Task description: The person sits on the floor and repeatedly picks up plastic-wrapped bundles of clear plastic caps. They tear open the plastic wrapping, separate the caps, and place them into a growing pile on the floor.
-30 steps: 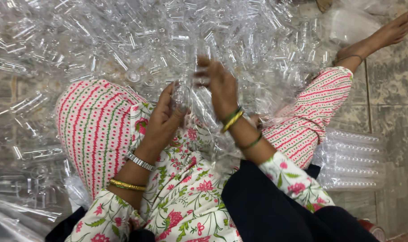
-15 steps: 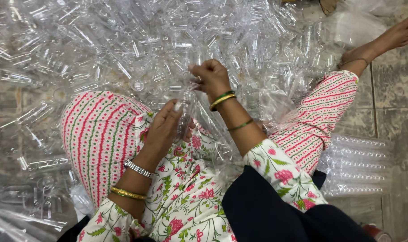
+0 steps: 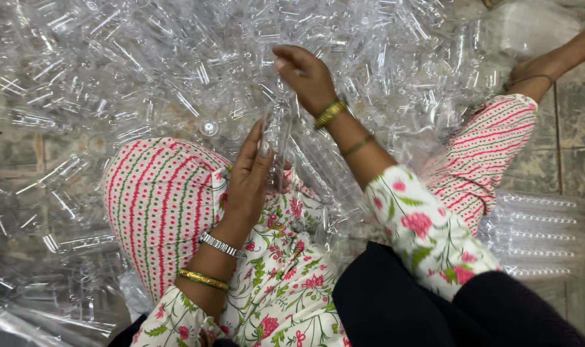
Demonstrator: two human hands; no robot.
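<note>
I sit on the floor with a big heap of clear plastic tubes (image 3: 145, 71) spread in front of my knees. My left hand (image 3: 251, 177) is closed around a stack of clear tubes (image 3: 276, 138) held upright over my lap. My right hand (image 3: 305, 77) is above it, fingers pinched on the top of that stack at the heap's edge. Both wrists carry bangles and the sleeves are floral.
My striped left knee (image 3: 157, 205) and right leg (image 3: 491, 144) frame the lap. My bare foot (image 3: 543, 64) reaches to the upper right. A bundle of packed clear tubes (image 3: 536, 234) lies at the right on the stone floor (image 3: 578, 128). A clear bag (image 3: 530, 26) lies at the top right.
My right hand has risen away from my lap toward the heap. The left hand shifted up with the tube stack, and the view tilted slightly.
</note>
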